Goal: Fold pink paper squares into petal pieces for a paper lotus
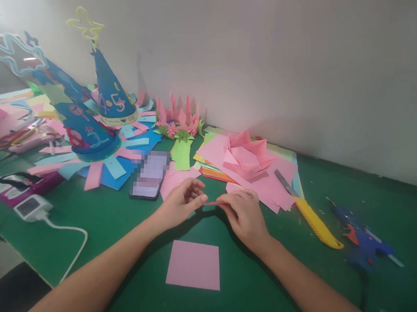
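One pink paper piece point(212, 204) is being pinched narrowly, edge-on, between two hands, left point(177, 206) and right point(245, 219), seemingly for edge control. One flat pink sheet point(194, 265) is being supported nearer the body by the green table point(256, 295), presumably for easy reach. Beyond, one folded flower point(249, 156) is being borne by stacked paper point(211, 149).
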Demonstrator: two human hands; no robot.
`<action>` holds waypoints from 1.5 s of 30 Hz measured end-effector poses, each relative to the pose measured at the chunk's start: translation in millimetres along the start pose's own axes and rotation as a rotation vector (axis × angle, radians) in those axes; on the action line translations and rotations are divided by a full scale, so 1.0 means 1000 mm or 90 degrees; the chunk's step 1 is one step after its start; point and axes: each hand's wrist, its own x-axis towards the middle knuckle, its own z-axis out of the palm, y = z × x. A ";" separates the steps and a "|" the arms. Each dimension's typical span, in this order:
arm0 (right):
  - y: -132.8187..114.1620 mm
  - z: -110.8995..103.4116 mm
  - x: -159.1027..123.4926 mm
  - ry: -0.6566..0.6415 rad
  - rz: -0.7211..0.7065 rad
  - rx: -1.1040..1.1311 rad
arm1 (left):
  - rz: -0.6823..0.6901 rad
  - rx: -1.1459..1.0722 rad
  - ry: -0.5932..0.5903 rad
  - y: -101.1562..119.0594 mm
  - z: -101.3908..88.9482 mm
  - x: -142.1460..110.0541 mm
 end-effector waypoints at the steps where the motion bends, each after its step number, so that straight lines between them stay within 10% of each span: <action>1: 0.000 0.000 0.000 0.002 -0.003 -0.002 | -0.010 -0.006 -0.008 0.000 0.000 0.000; 28: 0.000 0.002 0.000 -0.031 -0.049 -0.012 | -0.042 -0.018 -0.087 -0.010 0.003 -0.002; 45: -0.003 0.004 -0.001 -0.063 -0.106 -0.043 | 0.107 0.255 0.063 -0.004 0.001 0.000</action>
